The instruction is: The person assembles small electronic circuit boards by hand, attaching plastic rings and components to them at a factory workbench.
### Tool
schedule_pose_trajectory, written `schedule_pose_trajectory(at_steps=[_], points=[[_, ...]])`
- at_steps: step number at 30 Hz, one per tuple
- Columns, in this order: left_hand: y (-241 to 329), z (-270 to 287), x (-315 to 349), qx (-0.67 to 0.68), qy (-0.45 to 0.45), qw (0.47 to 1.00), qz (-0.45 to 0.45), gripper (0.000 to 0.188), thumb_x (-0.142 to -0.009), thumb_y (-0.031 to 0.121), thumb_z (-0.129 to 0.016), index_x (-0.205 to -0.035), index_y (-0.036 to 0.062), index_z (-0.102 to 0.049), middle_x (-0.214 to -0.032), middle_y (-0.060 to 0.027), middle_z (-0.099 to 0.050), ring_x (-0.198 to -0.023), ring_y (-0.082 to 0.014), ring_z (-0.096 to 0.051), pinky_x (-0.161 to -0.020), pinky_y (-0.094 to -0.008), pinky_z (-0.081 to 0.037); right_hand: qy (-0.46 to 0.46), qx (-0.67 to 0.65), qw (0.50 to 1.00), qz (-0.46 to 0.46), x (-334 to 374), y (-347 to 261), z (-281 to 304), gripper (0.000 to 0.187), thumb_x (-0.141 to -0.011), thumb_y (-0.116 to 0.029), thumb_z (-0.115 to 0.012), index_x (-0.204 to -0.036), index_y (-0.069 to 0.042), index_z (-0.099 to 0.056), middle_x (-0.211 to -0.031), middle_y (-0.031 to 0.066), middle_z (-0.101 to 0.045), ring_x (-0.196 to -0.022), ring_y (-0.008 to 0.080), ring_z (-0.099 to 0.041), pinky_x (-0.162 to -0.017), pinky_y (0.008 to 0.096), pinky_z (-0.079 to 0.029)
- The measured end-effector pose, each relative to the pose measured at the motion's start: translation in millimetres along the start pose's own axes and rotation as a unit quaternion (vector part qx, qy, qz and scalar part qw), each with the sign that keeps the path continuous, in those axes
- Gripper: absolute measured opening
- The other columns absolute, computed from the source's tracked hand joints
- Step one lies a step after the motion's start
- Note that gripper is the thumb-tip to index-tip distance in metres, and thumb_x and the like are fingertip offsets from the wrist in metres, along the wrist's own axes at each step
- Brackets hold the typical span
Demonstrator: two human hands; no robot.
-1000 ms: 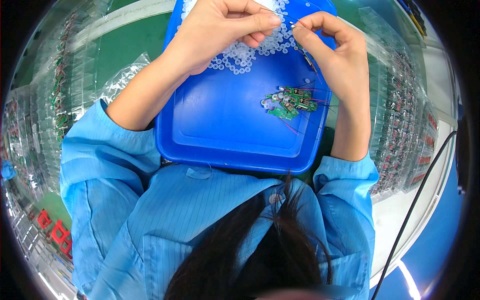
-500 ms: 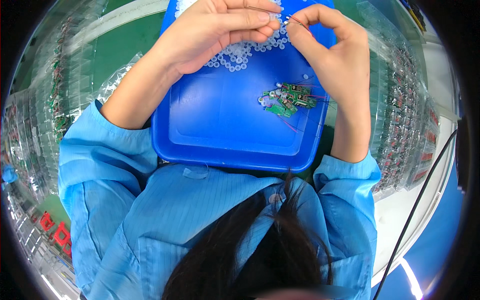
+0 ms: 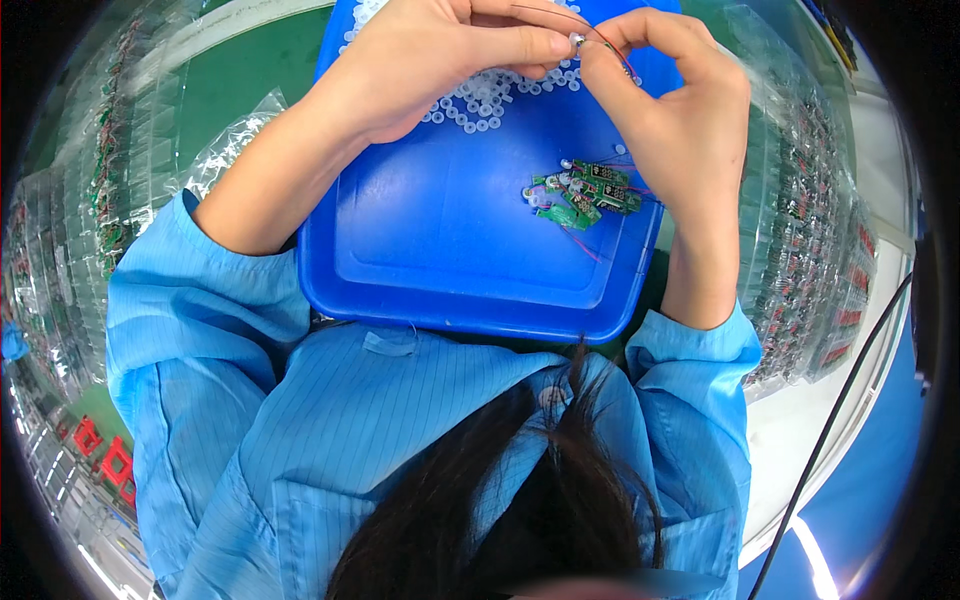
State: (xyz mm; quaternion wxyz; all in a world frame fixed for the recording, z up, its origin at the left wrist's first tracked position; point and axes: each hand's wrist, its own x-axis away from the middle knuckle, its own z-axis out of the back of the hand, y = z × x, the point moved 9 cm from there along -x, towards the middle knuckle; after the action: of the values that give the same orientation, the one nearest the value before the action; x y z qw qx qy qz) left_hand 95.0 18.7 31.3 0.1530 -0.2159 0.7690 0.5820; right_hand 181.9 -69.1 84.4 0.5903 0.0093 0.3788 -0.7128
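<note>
Above the far part of my blue tray [image 3: 430, 225], one small wired piece [image 3: 577, 41] is at my fingertips, looks mid-work. Small heap of green circuit boards [image 3: 607, 190] lies near the tray's right edge; finished or waiting, can't tell. Plenty of loose white rings [image 3: 487, 92] left toward the far edge. Pose: right hand [image 3: 680, 95] has thumb and forefinger pinched on the piece, wrist bent inward, forearm up outside the right edge. Left hand [image 3: 430, 60] has thumb closed toward fingers, tips touching or just beside the piece; can't tell if it grips anything. Left forearm slants over the left edge.
</note>
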Motion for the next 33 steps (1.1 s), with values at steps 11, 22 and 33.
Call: schedule_pose_trajectory(at_steps=[11, 22, 33], points=[[-22.0, 19.2, 18.6, -0.036, 0.222, 0.956, 0.191, 0.017, -0.092, 0.001, -0.069, -0.107, -0.0069, -0.070, -0.094, -0.0099, -0.074, -0.083, -0.0113, -0.068, -0.075, -0.0227, -0.056, 0.058, 0.125, 0.984, 0.116, 7.0, -28.2, 5.1, 0.009, -0.075, -0.005, -0.076, -0.081, -0.008, -0.071, -0.079, 0.0027, -0.067, -0.089, 0.0207, -0.064, -0.077, 0.0329, -0.052], [16.7, 2.8, 11.8, -0.285, 0.226, 0.925, 0.112, 0.018, -0.094, 0.001, -0.068, -0.110, -0.0074, -0.070, -0.096, -0.0095, -0.074, -0.085, -0.0100, -0.069, -0.075, -0.0211, -0.056, 0.043, 0.096, 0.988, 0.110, 6.2, -20.7, 5.9, 0.012, -0.079, -0.008, -0.080, -0.089, -0.006, -0.075, -0.087, 0.0070, -0.072, -0.091, 0.0201, -0.067, -0.080, 0.0310, -0.053], [-8.3, 6.0, 10.0, -0.094, 0.164, 0.965, 0.179, 0.021, -0.092, 0.002, -0.071, -0.112, -0.0049, -0.071, -0.101, -0.0110, -0.074, -0.091, -0.0109, -0.068, -0.081, -0.0233, -0.056, 0.001, -0.060, 0.998, -0.031, 5.8, 15.9, 4.0, 0.015, -0.084, -0.007, -0.081, -0.095, 0.002, -0.075, -0.092, 0.0052, -0.075, -0.089, 0.0117, -0.068, -0.081, 0.0249, -0.053]])
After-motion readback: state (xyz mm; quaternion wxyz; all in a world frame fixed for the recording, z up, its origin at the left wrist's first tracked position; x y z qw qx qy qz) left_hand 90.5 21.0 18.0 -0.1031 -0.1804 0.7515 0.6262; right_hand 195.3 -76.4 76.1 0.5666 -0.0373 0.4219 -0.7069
